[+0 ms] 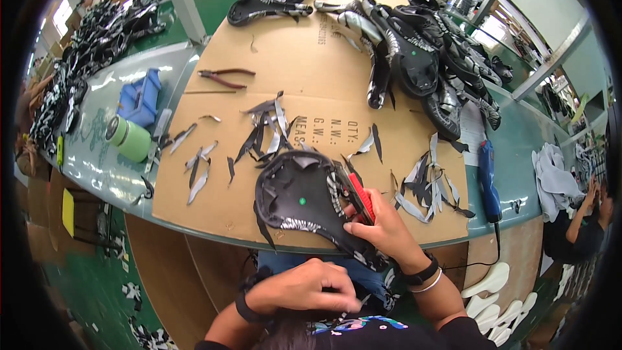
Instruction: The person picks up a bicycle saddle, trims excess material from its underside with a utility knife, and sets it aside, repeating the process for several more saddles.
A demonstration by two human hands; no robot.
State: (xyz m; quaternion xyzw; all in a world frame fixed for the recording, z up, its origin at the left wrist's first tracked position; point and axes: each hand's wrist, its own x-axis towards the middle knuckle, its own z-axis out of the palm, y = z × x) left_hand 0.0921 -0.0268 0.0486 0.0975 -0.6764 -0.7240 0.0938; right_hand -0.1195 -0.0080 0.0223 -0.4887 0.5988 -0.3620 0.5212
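Note:
A black bicycle saddle (304,188) lies underside up at the near edge of the cardboard, its nose reaching toward my body. A green dot and black-and-white patterned edging show on it. My right hand (382,227) is closed around a red-handled cutter (360,196), whose metal end rests along the saddle's right rim. The same hand's thumb comes close to the saddle's nose. My left hand (314,288) is held below the table edge, apart from the saddle, with curled fingers. Whatever it might hold is hidden. Grey and black scraps (262,129) lie just beyond the saddle.
Cardboard (214,113) covers the table. Red-handled pliers (223,78) lie on it, and more saddles (414,58) are heaped at the far right. A blue heat gun (488,181) lies right, its cord hanging down. A green tumbler (127,138) stands left beside a blue bin (139,98).

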